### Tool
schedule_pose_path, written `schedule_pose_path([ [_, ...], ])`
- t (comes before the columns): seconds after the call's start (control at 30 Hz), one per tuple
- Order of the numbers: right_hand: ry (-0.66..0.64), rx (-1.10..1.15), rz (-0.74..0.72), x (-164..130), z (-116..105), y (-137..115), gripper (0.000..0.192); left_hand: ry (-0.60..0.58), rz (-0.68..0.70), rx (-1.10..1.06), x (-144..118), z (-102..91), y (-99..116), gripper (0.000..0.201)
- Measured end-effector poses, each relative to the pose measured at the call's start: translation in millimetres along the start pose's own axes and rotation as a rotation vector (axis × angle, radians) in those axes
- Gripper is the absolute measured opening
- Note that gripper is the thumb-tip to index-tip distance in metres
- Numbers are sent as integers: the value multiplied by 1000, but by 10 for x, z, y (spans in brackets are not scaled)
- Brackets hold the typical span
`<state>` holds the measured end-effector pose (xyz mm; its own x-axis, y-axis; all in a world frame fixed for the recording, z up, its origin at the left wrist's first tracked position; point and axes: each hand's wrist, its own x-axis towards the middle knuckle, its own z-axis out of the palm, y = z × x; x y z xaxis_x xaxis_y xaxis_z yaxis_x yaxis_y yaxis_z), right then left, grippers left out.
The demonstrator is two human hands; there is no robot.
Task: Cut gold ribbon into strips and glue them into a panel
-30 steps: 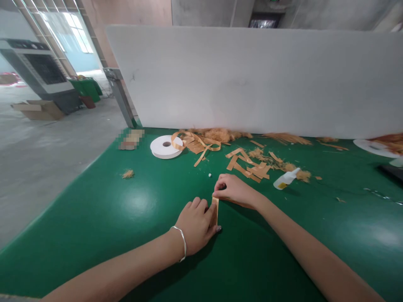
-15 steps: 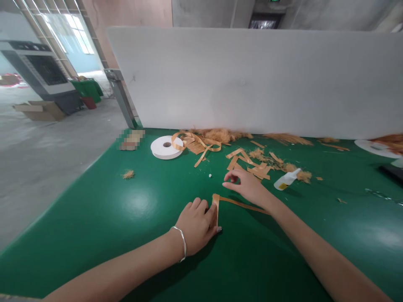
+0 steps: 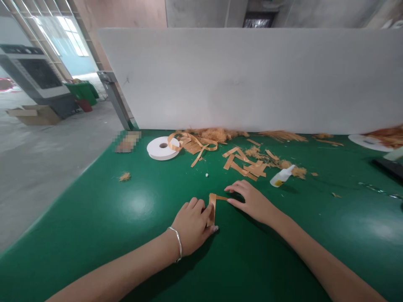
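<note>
My left hand [image 3: 190, 226], with a silver bangle at the wrist, has its index finger and thumb on a folded piece of tan ribbon [image 3: 212, 205] on the table. A narrow tan strip [image 3: 221, 198] runs rightward from the top of that piece. At the strip's right end is my right hand [image 3: 255, 203], its thumb tip against or just over the strip and the other fingers spread apart. The rest of the strip lies behind this hand. Beyond it stands a small white dropper bottle [image 3: 281, 176], tilted, with a yellow label.
Cut tan ribbon pieces [image 3: 255, 169] lie scattered behind my right hand. Farther left are a white ribbon roll [image 3: 155, 152] and a loose curled ribbon [image 3: 199, 156]. Tan fibres [image 3: 220, 134] line the foot of a white panel [image 3: 233, 79]. A black object [image 3: 388, 167] lies far right.
My right hand has come down and toward me, from above the table to the narrow strip. My left hand keeps its place on the folded ribbon. The view has shifted slightly.
</note>
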<state>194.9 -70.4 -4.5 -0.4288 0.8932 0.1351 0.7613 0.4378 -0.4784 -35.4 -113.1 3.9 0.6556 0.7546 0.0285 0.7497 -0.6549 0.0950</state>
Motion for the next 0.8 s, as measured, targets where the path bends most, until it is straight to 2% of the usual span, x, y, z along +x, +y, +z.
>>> schedule_pose_path([
  [0.27,6,-41,-50,0,24,-19,24,2,-10,-33,18,-21,-18,41],
  [0.6,69,-155,-153,74,122,-142,18,30,-32,51,146,-2,-6,59],
  [0.8,132,-206,-273,47,86,-152,25,38,-49,105,200,43,-25,62],
])
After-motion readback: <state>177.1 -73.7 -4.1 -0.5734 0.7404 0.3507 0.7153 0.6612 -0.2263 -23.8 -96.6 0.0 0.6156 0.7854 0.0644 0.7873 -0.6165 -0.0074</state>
